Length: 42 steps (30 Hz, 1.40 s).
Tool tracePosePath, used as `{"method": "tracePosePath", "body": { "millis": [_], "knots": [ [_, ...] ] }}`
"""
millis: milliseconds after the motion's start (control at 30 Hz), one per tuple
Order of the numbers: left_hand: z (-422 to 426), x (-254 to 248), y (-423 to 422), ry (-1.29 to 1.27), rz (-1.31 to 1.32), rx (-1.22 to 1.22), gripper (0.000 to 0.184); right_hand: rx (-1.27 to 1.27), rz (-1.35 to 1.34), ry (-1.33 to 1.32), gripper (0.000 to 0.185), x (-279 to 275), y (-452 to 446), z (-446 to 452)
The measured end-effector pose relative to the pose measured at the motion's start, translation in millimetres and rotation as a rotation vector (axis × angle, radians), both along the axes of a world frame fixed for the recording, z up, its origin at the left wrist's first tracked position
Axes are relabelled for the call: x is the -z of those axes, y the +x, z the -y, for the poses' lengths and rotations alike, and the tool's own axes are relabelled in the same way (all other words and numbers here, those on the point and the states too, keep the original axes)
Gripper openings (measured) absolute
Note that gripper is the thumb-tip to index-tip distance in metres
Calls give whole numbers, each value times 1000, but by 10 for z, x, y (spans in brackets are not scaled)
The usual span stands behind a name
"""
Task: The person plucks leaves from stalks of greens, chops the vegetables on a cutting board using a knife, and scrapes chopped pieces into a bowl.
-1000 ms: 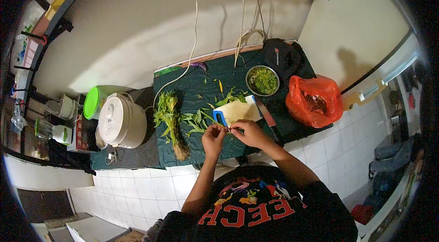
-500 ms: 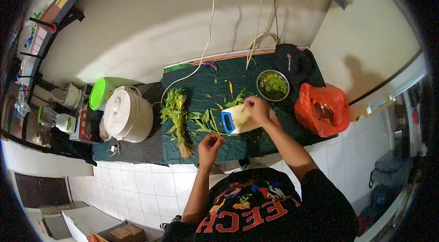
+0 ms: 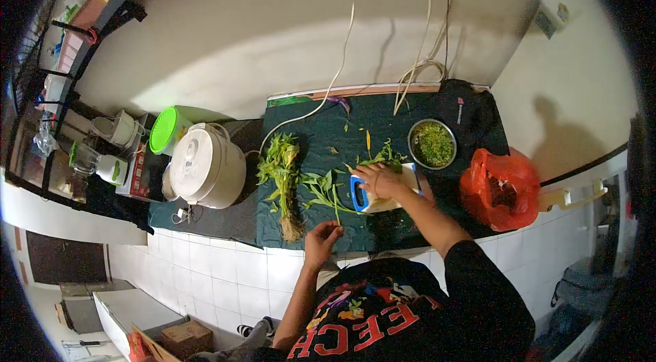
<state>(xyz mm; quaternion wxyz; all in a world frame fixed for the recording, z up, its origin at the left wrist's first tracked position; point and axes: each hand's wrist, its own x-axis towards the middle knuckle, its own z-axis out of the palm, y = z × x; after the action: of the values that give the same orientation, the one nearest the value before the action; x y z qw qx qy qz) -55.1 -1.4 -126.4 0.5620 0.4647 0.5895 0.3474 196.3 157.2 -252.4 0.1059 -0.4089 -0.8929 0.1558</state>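
Note:
My left hand (image 3: pixel 322 242) is at the table's front edge, its fingers pinched on the stem of a leafy green sprig (image 3: pixel 326 190) whose leaves lie on the dark cloth. My right hand (image 3: pixel 381 181) lies over the white cutting board (image 3: pixel 384 205) with its blue handle end, palm down and fingers stretched leftward. Loose green leaves (image 3: pixel 387 154) lie just beyond the board. To the left rests a bunch of leafy greens (image 3: pixel 279 165) with its roots toward me. A metal bowl (image 3: pixel 432 144) of picked or cut greens stands behind the board, to the right.
A red plastic bag (image 3: pixel 502 191) stands open at the right table end. On the left are a white rice cooker (image 3: pixel 207 165), a green-lidded tub (image 3: pixel 166 131) and a blender (image 3: pixel 99 162). A white cable (image 3: pixel 311 110) crosses the table's back left. A purple eggplant-like thing (image 3: pixel 339 103) lies near the wall.
My right hand, raised with fingers together before, has come down flat over the board. My left hand has shifted slightly nearer me with the stem. The whole view has shifted.

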Motion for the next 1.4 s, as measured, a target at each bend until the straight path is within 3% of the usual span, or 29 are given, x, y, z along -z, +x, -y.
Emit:
{"method": "tracePosePath", "body": {
  "millis": [200, 267, 433, 500, 533, 600, 733, 800, 867, 933, 1000, 1133, 1200, 1267, 1333, 1400],
  "knots": [
    [-107, 238, -7, -2, 71, 18, 22, 163, 182, 23, 52, -38, 523, -255],
    [-176, 232, 37, -30, 83, 30, 22, 250, 258, 153, 52, 9, 610, -348],
    [-356, 99, 137, -9, 39, 80, 21, 254, 132, 162, 39, -232, 221, -312],
    [-385, 139, 134, -7, -9, 97, 20, 363, -119, -329, 40, -601, -134, -187],
    [-385, 151, 138, -3, 22, 79, 20, 362, -120, -333, 40, -440, -257, -182],
    [-379, 160, 119, 0, 50, 62, 20, -77, 192, -15, 42, -223, -463, -181],
    [-307, 175, 40, 12, -25, 102, 19, -10, 134, -129, 48, -74, -408, -60],
    [-302, 202, 23, 20, -17, 91, 19, -21, 49, 31, 51, -46, -153, -9],
    [-288, 225, -1, 25, -44, 80, 19, 54, 106, 14, 54, -26, 33, -14],
    [-336, 317, 17, -1, -25, 96, 20, 327, 254, 168, 55, 34, 181, -24],
    [-422, 367, 76, -19, -11, 119, 22, 377, 197, 244, 51, -12, 304, -4],
    [-572, 338, 391, 58, -72, 239, 25, 535, 21, 132, 42, -475, 416, 328],
    [-648, 321, 521, 71, -99, 282, 27, 591, -492, -41, 38, -464, 400, 617],
    [-691, 401, 644, 118, -141, 395, 27, 533, -666, -185, 36, -751, 366, 894],
    [-676, 700, 729, 60, -83, 396, 24, 531, -690, -221, 44, -799, 350, 1085],
    [-680, 736, 829, 128, -122, 443, 28, 630, -797, -78, 57, -792, 354, 1198]
  ]
}}
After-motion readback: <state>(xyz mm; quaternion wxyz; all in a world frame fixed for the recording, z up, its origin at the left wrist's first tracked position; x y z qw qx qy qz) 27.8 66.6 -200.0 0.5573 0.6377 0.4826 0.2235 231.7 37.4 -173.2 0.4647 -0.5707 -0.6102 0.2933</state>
